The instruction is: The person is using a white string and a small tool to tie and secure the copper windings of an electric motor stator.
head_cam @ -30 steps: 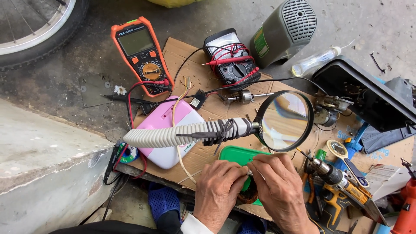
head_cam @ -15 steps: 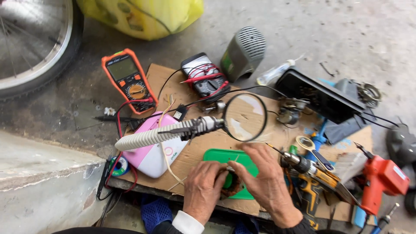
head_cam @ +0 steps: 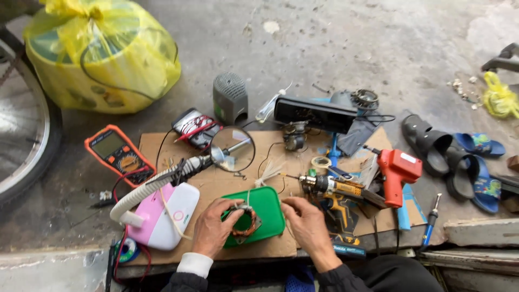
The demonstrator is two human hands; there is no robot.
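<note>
Over the green tray (head_cam: 268,208), left hand (head_cam: 213,228) grips a half-hidden copper coil (head_cam: 244,223); right hand (head_cam: 307,223) unclear.

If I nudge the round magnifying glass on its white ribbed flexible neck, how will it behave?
The magnifying glass probably swings and springs back, since its ribbed neck curves freely above the cardboard. The pink-and-white base looks light, so it may slide or tip. The lens seems fragile.

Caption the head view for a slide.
Left hand holds a copper-wound motor coil over a green pad; right hand rests beside it.
</note>
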